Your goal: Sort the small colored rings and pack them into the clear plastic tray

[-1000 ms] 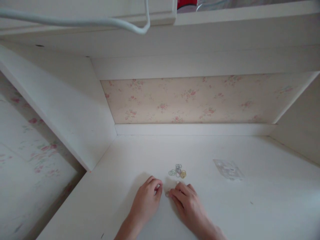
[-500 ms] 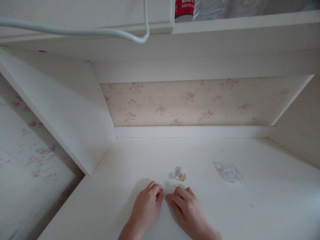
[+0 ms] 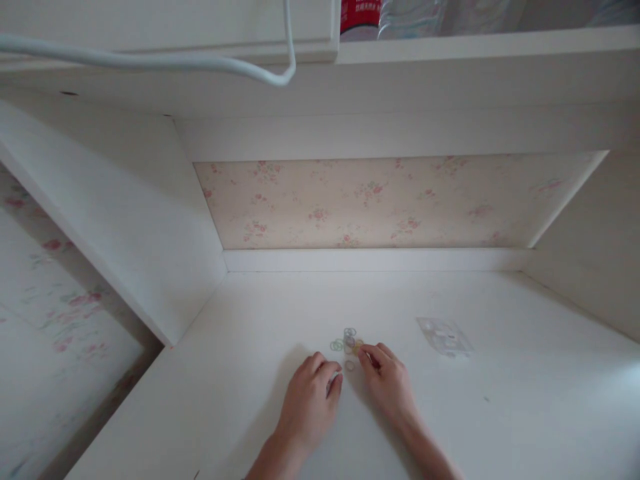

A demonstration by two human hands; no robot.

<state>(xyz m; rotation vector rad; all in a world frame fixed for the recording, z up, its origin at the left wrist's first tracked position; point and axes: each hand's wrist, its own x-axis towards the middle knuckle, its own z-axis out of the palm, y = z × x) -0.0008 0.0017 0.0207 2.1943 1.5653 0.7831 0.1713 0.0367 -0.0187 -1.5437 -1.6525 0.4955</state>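
Small thin rings lie in a loose cluster on the white desktop (image 3: 280, 313): green rings (image 3: 337, 345) at the left, grey rings (image 3: 349, 335) in the middle, yellow rings (image 3: 358, 344) at the right. A single pale pinkish ring (image 3: 349, 365) rests nearer to me. My right hand (image 3: 389, 383) pinches at the yellow rings, its fingertips covering part of them. Just left of the single ring is my left hand (image 3: 311, 400), thumb and forefinger curled close together. A tiny pale bit shows at its fingertips, too small to name.
A clear plastic bag (image 3: 444, 335) lies flat at the right of the desk. White side panels and an overhead shelf (image 3: 450, 50) enclose the space. A white cable (image 3: 200, 62) hangs in front of the cabinet, and bottles with a red label (image 3: 360, 13) stand above.
My right hand has moved forward from beside the single ring to the yellow rings, uncovering the single ring. My left hand has shifted slightly to the right. The view has tilted a little.
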